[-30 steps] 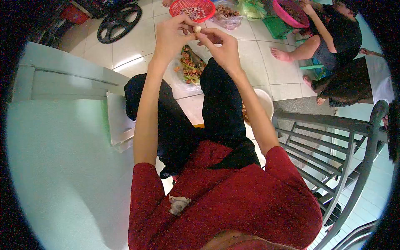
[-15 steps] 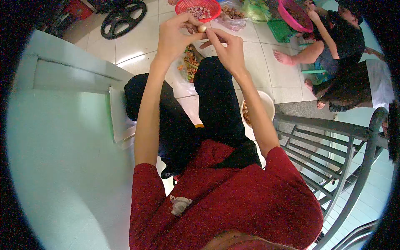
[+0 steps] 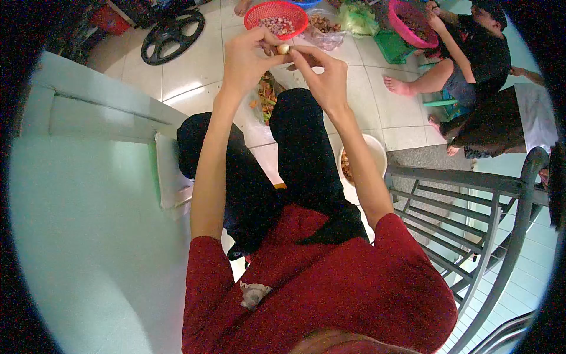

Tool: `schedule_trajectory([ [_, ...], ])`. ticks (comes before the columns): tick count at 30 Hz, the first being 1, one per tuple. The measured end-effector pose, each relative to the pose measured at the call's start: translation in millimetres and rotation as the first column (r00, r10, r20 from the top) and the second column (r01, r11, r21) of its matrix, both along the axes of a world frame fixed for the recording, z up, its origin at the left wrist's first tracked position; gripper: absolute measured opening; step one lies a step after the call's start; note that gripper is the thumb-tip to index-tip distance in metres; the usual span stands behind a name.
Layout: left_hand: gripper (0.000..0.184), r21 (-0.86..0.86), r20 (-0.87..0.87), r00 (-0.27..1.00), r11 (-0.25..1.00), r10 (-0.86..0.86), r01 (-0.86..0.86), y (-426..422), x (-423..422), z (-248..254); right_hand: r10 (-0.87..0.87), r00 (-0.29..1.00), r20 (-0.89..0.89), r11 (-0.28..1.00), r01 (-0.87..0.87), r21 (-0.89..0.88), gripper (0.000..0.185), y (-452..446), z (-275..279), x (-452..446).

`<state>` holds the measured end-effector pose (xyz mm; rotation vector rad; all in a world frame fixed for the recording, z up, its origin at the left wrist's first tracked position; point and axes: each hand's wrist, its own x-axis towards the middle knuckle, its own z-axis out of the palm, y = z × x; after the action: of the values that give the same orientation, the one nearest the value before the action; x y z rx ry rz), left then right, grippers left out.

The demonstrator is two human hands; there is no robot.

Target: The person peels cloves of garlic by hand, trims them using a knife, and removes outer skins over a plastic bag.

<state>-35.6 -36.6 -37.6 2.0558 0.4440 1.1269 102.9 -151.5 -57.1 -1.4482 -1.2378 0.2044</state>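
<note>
Between the fingertips of both hands is a small pale bulb (image 3: 284,49), perhaps a peeled shallot. My left hand (image 3: 249,58) pinches it from the left, fingers curled. On the other side, my right hand (image 3: 322,75) touches it with closed thumb and fingertips. Just beyond the hands, a red basket (image 3: 252,14) on the floor holds small pinkish-white bulbs. Below the hands, a plastic bag with green and orange scraps (image 3: 267,99) lies partly hidden behind my knee. A white bucket (image 3: 380,154) with brownish pieces stands by my right forearm.
A clear bag of brown bulbs (image 3: 323,30) and a bag of greens (image 3: 357,20) lie past the red basket. At the right, a seated person (image 3: 489,56) is by a pink basket (image 3: 407,35). A grey metal railing (image 3: 460,177) stands nearer; a black wheel-like base (image 3: 172,36) is at upper left.
The view has shifted slightly between frames. Both hands stay together around the small bulb, with slight finger movement. My right hand has moved a little lower and to the right in view.
</note>
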Motion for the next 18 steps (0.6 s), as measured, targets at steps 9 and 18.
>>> schedule_trajectory([
  [9,0.021,0.136,-0.049,0.997,0.989,0.063,-0.056,-7.0,3.2,10.0,-0.067,0.989,0.131,0.998,0.069,-0.009,0.019,-3.5,5.7,1.1],
  [18,0.021,0.053,-0.012,1.000,0.999,-0.003,0.003,-1.1,7.0,-3.1,-0.155,0.956,0.248,0.987,0.158,0.007,0.016,-5.0,11.0,-0.1],
])
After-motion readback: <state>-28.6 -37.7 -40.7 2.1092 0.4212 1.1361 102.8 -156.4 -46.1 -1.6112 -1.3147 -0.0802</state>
